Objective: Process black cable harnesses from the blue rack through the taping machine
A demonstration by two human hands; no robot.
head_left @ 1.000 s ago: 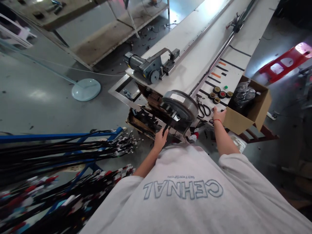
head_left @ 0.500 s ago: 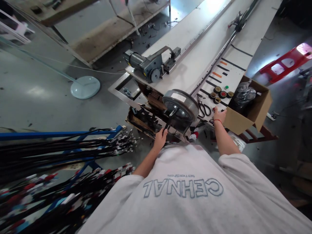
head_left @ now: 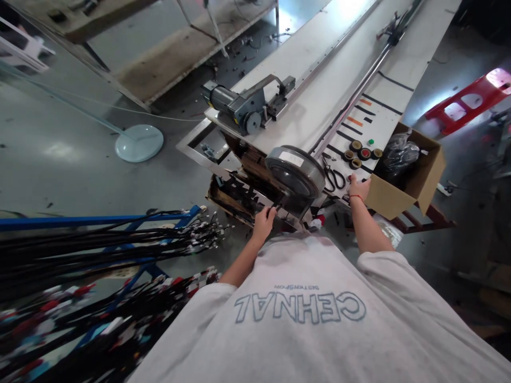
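My left hand [head_left: 264,222] is closed around the end of a thin dark strand [head_left: 275,206], just below a large grey drum [head_left: 297,169] that carries a white label. On the far side of the drum, a long dark cable [head_left: 343,113] runs up the table to a clamp [head_left: 393,33] near its far end. At the table's front right corner, my right hand [head_left: 359,187] rests beside a small red knob [head_left: 349,179]; its fingertips are partly hidden. Black-handled scissors [head_left: 335,180] lie between the drum and that hand.
Tape rolls [head_left: 355,146], a green cap [head_left: 371,142] and several black and orange strips [head_left: 355,122] lie on the white table [head_left: 307,119]. A motor unit [head_left: 243,103] stands left. A cardboard box [head_left: 429,170] flanks the right. Cable bundles hang on a blue rack [head_left: 96,219].
My left hand has shifted very slightly up and right. The strand inside the drum shows less clearly now, and the cable beyond it has moved a little. My right hand stays put.
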